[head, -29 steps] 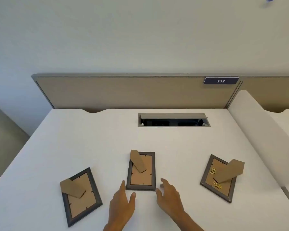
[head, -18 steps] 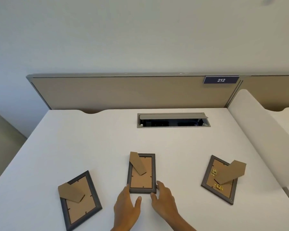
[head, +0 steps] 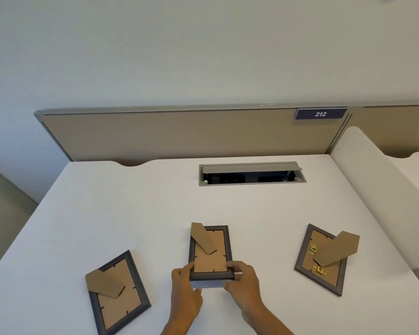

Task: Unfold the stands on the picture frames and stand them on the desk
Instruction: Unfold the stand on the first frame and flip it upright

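Three dark-framed picture frames lie face down on the white desk (head: 131, 209), each with a brown cardboard stand folded out from its back. The middle frame (head: 211, 257) has its near edge raised off the desk. My left hand (head: 185, 290) grips its near left corner and my right hand (head: 243, 282) grips its near right corner. The left frame (head: 117, 298) lies flat and angled. The right frame (head: 321, 259), with gold clips on its back, lies flat near the desk's right side.
A grey cable hatch (head: 250, 174) with its lid open is set into the desk beyond the frames. A tan partition (head: 179, 134) with a "212" plate (head: 320, 114) closes the back. A white divider panel (head: 382, 197) runs along the right edge.
Both hands moved forward from the desk surface onto the middle frame's near corners, took hold of it and lifted its near edge.
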